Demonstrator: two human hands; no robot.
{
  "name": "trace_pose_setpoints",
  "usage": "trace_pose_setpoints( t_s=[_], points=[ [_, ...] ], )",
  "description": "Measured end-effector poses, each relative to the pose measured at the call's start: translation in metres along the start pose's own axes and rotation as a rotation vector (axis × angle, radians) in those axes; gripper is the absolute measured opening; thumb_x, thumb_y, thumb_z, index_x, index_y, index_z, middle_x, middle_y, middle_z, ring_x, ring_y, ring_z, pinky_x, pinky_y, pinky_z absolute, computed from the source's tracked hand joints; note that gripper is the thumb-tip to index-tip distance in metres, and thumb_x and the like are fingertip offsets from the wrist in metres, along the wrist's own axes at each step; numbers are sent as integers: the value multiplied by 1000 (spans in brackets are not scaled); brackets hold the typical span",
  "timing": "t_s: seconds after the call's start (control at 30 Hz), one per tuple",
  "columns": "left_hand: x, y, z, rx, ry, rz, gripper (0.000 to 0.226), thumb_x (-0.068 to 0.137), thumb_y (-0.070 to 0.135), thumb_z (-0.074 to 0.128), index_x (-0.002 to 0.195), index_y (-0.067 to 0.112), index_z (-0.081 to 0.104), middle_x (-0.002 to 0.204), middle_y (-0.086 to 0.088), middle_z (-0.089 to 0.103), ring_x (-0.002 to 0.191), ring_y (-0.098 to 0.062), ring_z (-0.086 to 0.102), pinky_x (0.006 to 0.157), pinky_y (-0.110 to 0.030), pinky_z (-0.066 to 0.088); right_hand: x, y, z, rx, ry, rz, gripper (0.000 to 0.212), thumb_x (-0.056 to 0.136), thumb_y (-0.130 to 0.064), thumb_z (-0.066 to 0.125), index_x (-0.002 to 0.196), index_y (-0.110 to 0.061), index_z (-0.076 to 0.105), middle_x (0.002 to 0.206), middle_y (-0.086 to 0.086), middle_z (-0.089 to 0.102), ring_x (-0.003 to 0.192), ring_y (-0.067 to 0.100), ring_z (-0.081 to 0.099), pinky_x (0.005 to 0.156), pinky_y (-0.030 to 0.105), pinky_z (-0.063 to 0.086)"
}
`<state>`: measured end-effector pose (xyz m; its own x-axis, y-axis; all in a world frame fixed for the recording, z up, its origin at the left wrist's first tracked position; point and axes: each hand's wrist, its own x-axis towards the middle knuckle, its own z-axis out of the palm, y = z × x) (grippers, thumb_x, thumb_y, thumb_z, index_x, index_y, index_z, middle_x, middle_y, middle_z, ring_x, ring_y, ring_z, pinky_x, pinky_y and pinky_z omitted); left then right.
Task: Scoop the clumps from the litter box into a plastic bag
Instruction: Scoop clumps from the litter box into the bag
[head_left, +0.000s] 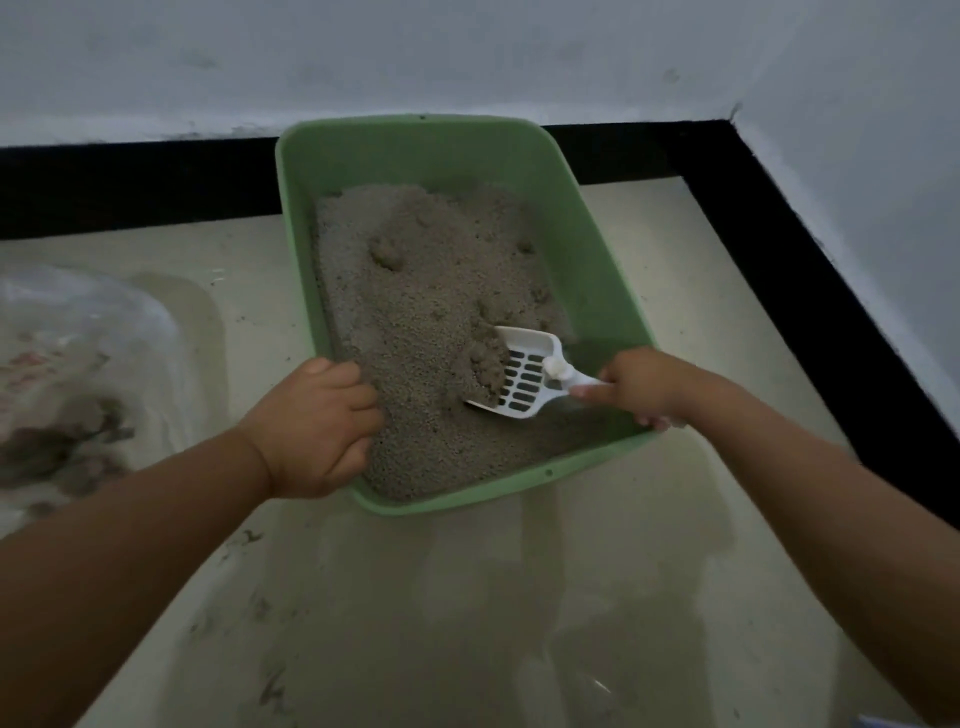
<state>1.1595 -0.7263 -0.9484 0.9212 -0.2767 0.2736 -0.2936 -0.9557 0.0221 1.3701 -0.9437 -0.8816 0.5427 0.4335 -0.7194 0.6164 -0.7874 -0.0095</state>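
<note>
With the left hand (317, 431) gripping the litter box (597, 291) rim and the right hand (636, 387) gripping the slotted scoop (524, 376), a tilted lift could spill litter (415, 312) beside the plastic bag (78, 374).

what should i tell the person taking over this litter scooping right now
Left hand: grips the near left corner of the green litter box, steadying it.
Right hand: holds the handle of the white slotted scoop, whose front edge is dug into the litter with a clump on it.
Plastic bag: on the floor to the left of the box, with dark clumps already inside.
Done: some clumps bagged.
Left: lift this scoopful, let loose litter sift out, carry it to the bag; a few lumps further back in the litter probably still need checking.
</note>
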Motion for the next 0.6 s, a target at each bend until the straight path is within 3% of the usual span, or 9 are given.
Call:
trace_pose_setpoints(
  t_s=[0.1,0.23,0.6],
  points=[
    [0,0,1,-13,-12,-15,28,69,27,38,51,12,53,52,-6,50,64,-19,28,59,-30,20,22,-17,16,96,41,-49,46,94,-48,37,72,-10,51,51,3,46,41,16,44,46,24,37],
    [-1,-1,2,-28,-8,-30,27,68,27,39,51,12,53,53,-7,50,65,-20,29,59,-30,21,50,-40,33,100,159,-147,53,95,-45,39,52,-15,32,53,3,34,47,12,31,47,26,22],
    [1,2,-3,9,-63,-56,28,66,28,38,50,12,54,52,-7,50,65,-21,28,59,-30,21,55,-40,33,329,232,-179,49,93,-39,46,53,-16,29,53,3,29,47,13,28,49,29,20]
  ],
)
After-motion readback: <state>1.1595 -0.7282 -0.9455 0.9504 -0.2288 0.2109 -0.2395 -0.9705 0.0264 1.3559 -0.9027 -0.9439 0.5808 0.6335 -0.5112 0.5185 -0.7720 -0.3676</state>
